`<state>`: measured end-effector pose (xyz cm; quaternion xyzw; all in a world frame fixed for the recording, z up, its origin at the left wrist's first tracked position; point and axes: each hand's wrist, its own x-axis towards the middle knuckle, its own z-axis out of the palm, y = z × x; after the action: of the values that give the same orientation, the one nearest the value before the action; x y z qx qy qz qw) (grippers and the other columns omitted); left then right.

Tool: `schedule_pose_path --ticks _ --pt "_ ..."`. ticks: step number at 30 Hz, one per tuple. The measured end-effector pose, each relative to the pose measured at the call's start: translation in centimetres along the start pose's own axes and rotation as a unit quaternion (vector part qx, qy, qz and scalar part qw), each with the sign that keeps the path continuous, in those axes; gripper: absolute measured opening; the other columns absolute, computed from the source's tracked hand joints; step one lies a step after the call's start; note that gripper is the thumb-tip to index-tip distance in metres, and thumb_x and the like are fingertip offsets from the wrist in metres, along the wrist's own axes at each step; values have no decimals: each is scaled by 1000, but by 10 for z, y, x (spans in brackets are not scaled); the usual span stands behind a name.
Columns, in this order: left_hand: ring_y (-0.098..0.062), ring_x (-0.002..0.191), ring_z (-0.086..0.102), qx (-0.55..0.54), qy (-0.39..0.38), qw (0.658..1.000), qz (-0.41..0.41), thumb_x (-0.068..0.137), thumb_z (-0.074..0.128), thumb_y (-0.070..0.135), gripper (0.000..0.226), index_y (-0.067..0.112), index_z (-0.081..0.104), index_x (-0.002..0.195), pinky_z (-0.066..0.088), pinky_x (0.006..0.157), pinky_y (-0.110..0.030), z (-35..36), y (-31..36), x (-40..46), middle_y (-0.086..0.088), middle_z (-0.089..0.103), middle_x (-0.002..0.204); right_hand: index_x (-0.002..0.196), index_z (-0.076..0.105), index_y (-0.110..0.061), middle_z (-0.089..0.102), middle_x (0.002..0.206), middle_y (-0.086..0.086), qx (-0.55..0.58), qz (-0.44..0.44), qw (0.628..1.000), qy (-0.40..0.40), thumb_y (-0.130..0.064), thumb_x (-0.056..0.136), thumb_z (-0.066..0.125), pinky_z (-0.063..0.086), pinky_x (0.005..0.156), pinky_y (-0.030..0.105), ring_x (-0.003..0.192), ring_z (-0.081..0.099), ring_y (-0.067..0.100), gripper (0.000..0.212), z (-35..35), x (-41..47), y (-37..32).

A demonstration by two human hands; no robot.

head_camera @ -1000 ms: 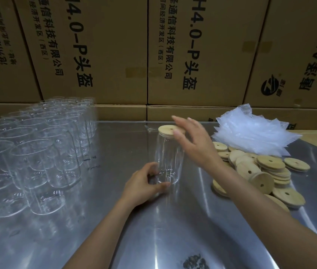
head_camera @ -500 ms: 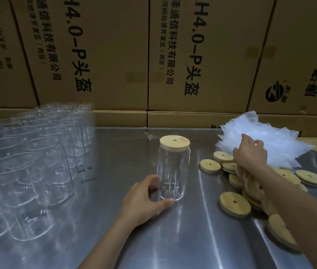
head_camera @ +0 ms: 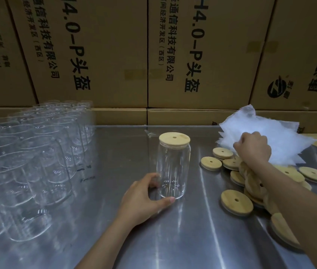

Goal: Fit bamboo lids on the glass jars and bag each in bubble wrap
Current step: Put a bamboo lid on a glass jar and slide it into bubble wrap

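Could tip the jar (head_camera: 171, 167) if the left hand (head_camera: 144, 199) lets go too fast or bumps it; tall, thin glass on a slick metal tabletop (head_camera: 173, 239). Could also grab 2 or 3 bags stuck together from the bubble wrap pile (head_camera: 281, 140) at right of frame, so the top one may need peeling off. Arm lies over the loose lids (head_camera: 237, 202), so a quick pull back could knock some off the pile.

Jar stands upright in mid frame w/ a bamboo lid (head_camera: 174, 138) already sitting on top, looks flat and fully on. Left hand curls round the jar's bottom, thumb at the front, fingers behind, holding it steady. Right hand (head_camera: 252, 150) is well apart from the jar, over at the near edge of the bubble wrap pile, fingers curled tight; looks like pinching a bag but can't tell for sure, fingertips hidden. Many bare jars (head_camera: 27, 162) w/o lids wait at left of frame, near the left hand but not touching. Next step prob bagging this jar.
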<state>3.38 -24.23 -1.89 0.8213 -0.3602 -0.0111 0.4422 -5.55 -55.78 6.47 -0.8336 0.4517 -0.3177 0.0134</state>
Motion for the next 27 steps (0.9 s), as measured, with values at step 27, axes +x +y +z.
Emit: schedule_pose_path --ticks 27 --pt "-17 136 25 8 486 825 289 90 45 29 57 6 26 138 21 116 -36 -62 57 -14 -13 27 140 97 48 -18 63 121 10 353 -426 797 243 -11 95 49 33 106 25 120 46 26 7 -72 -146 -103"
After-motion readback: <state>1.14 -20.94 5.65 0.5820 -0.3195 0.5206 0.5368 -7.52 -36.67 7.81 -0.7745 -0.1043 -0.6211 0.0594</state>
